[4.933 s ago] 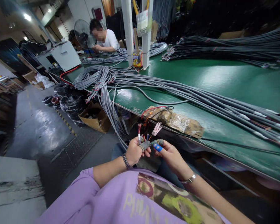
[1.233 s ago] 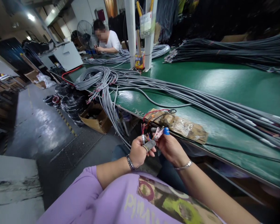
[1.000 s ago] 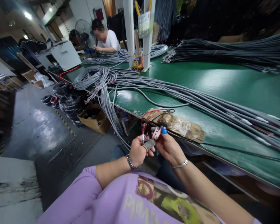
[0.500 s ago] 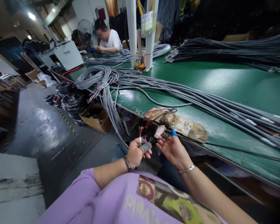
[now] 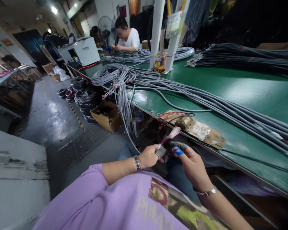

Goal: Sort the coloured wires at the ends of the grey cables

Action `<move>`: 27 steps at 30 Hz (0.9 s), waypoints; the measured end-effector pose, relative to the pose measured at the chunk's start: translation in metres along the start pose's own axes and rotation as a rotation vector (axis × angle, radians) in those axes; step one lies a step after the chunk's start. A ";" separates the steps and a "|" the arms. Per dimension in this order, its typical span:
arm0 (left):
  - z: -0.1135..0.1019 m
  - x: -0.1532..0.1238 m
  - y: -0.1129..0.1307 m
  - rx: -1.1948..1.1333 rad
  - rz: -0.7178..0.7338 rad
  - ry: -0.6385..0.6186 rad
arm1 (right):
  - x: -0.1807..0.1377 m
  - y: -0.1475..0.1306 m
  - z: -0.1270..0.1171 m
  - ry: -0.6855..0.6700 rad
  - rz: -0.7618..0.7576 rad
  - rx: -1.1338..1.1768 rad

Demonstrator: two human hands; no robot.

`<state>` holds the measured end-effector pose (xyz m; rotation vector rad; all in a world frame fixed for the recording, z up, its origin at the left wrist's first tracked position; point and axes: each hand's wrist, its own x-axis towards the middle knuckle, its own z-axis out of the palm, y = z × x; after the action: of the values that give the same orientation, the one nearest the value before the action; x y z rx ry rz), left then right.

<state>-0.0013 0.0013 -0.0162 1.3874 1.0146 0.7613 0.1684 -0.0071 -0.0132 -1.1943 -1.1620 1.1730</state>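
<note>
My left hand [image 5: 148, 156] is closed round the end of a grey cable, a grey finger cot on its thumb. A thin red wire runs from that fist up to a pink clip [image 5: 174, 131] hanging just below the table edge. My right hand [image 5: 192, 163] sits close to the right of the left thumb. Its fingertips, one in a blue cot [image 5: 179, 150] and one in a grey cot, are curled together beside the fist. What they pinch is hidden. Both hands hover over my lap, below the green table [image 5: 240, 92].
A long bundle of grey cables [image 5: 206, 102] lies across the table and droops over its left end. A brown taped board [image 5: 199, 128] lies at the near edge. A cardboard box [image 5: 108, 116] and black coils [image 5: 86, 99] sit on the floor. A co-worker [image 5: 128, 36] sits at the far end.
My right hand, open and apart half a second ago, has closed in beside the left thumb. The wires stood upright from my left fist; now they lean toward the pink clip. Both hands are lower.
</note>
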 end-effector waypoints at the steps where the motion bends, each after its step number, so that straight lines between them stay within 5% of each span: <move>1: 0.000 -0.002 -0.001 0.048 0.003 -0.040 | -0.004 -0.005 0.003 -0.045 -0.038 0.000; 5: 0.002 -0.013 -0.002 0.216 -0.010 -0.125 | -0.017 -0.018 0.014 -0.135 -0.053 -0.037; 12: 0.008 -0.025 0.004 -0.124 -0.042 -0.045 | -0.025 -0.001 0.011 -0.115 0.104 0.057; 17: 0.008 -0.032 0.008 -0.066 -0.147 -0.091 | -0.032 0.006 0.014 -0.084 0.241 0.196; 22: 0.004 -0.034 0.012 -0.026 -0.199 -0.159 | -0.032 -0.010 0.014 -0.140 0.150 0.065; 27: 0.004 -0.037 0.018 -0.079 -0.175 -0.058 | -0.030 -0.018 0.011 -0.195 0.035 -0.032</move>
<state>-0.0105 -0.0329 0.0054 1.2283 1.0350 0.6214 0.1564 -0.0369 0.0050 -1.1471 -1.3134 1.3243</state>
